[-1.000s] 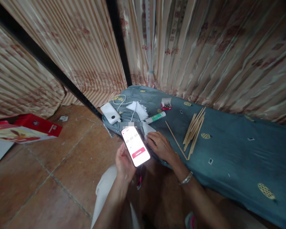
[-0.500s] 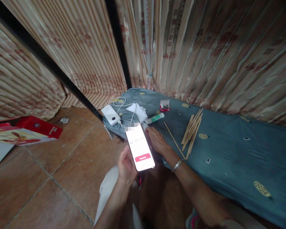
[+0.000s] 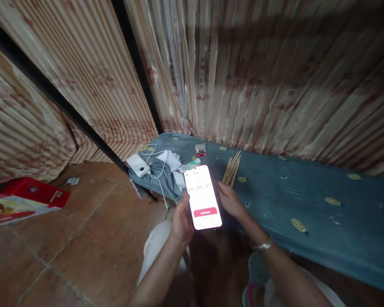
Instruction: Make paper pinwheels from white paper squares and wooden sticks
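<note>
Left hand (image 3: 182, 218) is clenched round the lower left edge of the phone (image 3: 202, 198), thumb on the side, and holds it up, tilted, screen facing the camera. The phone is in the air in front of the near edge of the blue cloth (image 3: 307, 196), over the lap. The screen is white with a timer readout and a red button. Right hand (image 3: 231, 200) is just right of the phone, fingers loose and extended, grasping nothing; can't tell if it touches the phone edge. A bracelet (image 3: 261, 246) is on that wrist. On the cloth behind: a bundle of sticks (image 3: 232, 167), a small red box (image 3: 200, 150), white paper (image 3: 170, 160), and a power bank (image 3: 137, 165) with a white cable (image 3: 158, 181) hanging off the cloth's edge. A red carton (image 3: 35, 190) lies on the tile floor far left. Striped curtain (image 3: 259, 85) behind.
</note>
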### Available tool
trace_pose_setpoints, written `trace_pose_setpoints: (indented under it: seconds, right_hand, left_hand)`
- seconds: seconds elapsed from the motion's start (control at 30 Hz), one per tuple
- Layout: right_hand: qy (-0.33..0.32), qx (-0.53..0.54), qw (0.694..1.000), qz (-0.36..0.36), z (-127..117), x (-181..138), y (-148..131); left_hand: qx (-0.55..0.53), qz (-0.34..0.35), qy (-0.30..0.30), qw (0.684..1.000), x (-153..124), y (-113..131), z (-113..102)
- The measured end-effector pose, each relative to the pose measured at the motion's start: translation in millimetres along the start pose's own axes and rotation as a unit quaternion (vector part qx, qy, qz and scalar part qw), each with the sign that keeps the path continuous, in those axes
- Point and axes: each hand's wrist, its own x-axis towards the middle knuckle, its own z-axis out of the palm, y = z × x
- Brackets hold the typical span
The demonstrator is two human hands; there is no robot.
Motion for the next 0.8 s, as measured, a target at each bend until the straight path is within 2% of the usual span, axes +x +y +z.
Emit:
trace_pose_setpoints:
  seconds: [0.07, 0.13, 0.17, 0.27, 0.4, 0.53, 0.6, 0.67, 0.73, 0.8]
  right_hand:
    - [0.056, 0.035, 0.997, 0.029, -28, -38, -5]
    - [0.077, 0.127, 0.985, 0.093, -51, -84, -8]
    - [0.094, 0.169, 0.976, 0.099, -60, -108, -9]
    - [0.196, 0.252, 0.945, 0.074, -77, -171, -11]
    - [0.365, 0.3, 0.881, 0.006, -106, -231, -8]
    - [0.48, 0.327, 0.814, -0.024, -164, -283, 2]
    - [0.528, 0.309, 0.79, -0.041, -207, -306, 7]
    - [0.574, 0.288, 0.765, -0.044, -257, -322, 11]
    - [0.602, 0.279, 0.747, -0.047, -310, -331, 14]
    - [0.628, 0.27, 0.729, -0.038, -361, -334, 17]
  left_hand:
    - [0.006, -0.022, -0.037, 0.999, -2, -11, 17]
    - [0.013, -0.046, -0.083, 0.995, -4, -28, 36]
    - [0.02, -0.062, -0.107, 0.992, -5, -39, 47]
    - [0.043, -0.117, -0.167, 0.978, -16, -80, 80]
    - [0.053, -0.193, -0.226, 0.953, -41, -146, 129]
    - [0.068, -0.264, -0.279, 0.921, -63, -203, 162]
    - [0.091, -0.282, -0.273, 0.915, -66, -217, 164]
    - [0.12, -0.28, -0.292, 0.906, -64, -218, 153]
    - [0.163, -0.247, -0.294, 0.909, -56, -208, 132]
    - [0.211, -0.205, -0.257, 0.921, -41, -187, 102]
